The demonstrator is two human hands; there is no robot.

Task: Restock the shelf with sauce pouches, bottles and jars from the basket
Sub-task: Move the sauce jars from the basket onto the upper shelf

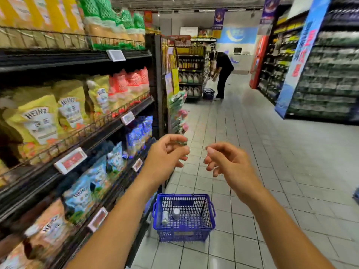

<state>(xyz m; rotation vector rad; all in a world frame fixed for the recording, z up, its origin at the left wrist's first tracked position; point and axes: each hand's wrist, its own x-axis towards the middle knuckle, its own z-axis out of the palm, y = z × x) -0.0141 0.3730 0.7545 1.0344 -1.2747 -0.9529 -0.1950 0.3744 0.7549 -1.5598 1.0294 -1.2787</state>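
Left grip (167,154) and right grip (223,162) loosely curled, empty; I'd reach to the blue basket (184,230) below, lift one jar (176,213) upright.

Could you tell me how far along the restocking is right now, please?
Done, apparently: the Heinz pouches fill the shelf rows. In hand: nothing; the left hand and right hand hover loosely curled, empty. Left: a small jar and a second container beside it in the blue basket on the floor.
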